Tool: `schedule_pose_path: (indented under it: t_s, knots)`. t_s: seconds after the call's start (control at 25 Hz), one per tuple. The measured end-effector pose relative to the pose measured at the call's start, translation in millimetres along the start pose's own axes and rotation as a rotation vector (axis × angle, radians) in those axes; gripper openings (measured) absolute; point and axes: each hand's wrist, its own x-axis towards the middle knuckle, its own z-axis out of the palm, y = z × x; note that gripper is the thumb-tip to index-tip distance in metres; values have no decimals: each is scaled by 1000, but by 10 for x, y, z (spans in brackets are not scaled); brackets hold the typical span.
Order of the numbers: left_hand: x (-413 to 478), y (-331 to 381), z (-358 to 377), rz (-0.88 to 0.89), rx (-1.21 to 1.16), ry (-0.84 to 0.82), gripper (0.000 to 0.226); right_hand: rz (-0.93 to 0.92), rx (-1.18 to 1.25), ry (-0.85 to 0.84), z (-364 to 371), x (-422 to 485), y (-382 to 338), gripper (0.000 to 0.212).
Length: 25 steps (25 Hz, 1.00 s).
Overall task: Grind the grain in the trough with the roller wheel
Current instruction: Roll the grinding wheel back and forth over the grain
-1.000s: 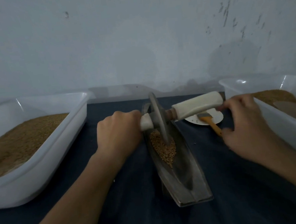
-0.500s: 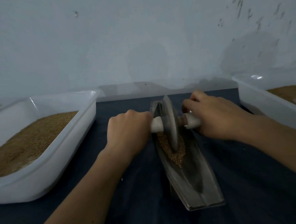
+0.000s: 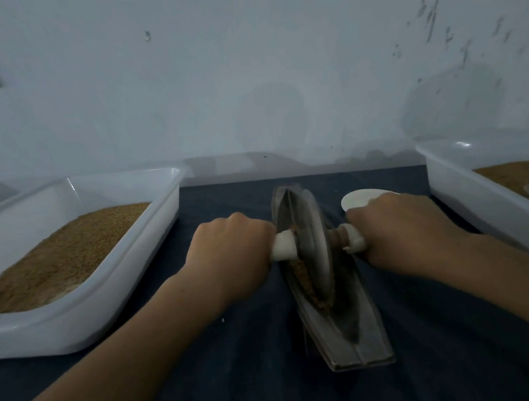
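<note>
1. Left tray [image 3: 83,320]: white, at the left edge of the worktop [image 3: 243,385], part-filled with brown fill [image 3: 60,254]. Well apart from the trough, untouched.
2. Left hand [image 3: 229,253]: clenched round the left handle [image 3: 282,247], knuckles up. The grip matches that of one second ago.
3. Roller wheel [image 3: 314,240]: upright on its rim inside the trough [image 3: 356,337], in the far half, axle across the groove.
4. Grain [image 3: 307,280]: in the trough, now a narrow band along the wheel's left face and under the rim. One second ago it lay as a broader heap nearer than the wheel. Judged: the wheel has rolled into it, so the first pass is under way.
5. Right hand [image 3: 404,234]: now grasping the right handle [image 3: 354,241], fingers wrapped over it. One second ago it was off the handle, out by the dish. Judged: with both hands on, pressure can be even on both sides.
6. Small white dish [image 3: 357,198]: just behind the right hand, partly hidden.
7. Right tray [image 3: 486,209]: white, brown contents, cut off by the frame edge.
8. Grinding judged barely begun; fineness too dim to tell. Risk: grain riding up the left wall and spilling
</note>
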Motion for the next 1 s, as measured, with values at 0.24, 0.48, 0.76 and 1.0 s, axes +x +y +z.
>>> schedule_pose_path:
  t_s: [0.24, 0.48, 0.76, 1.0]
  knots:
    - [464, -20, 43, -116, 2, -56, 7, 88, 116, -84, 47, 489, 5, 20]
    - [278, 50, -107, 36, 33, -69, 9, 45, 102, -107, 73, 97, 77, 35]
    - [291, 20, 1, -48, 16, -75, 5, 50, 50, 1, -17, 207, 14, 26]
    - [201, 41, -80, -32, 23, -33, 15, 88, 24, 5, 1, 169, 20, 27]
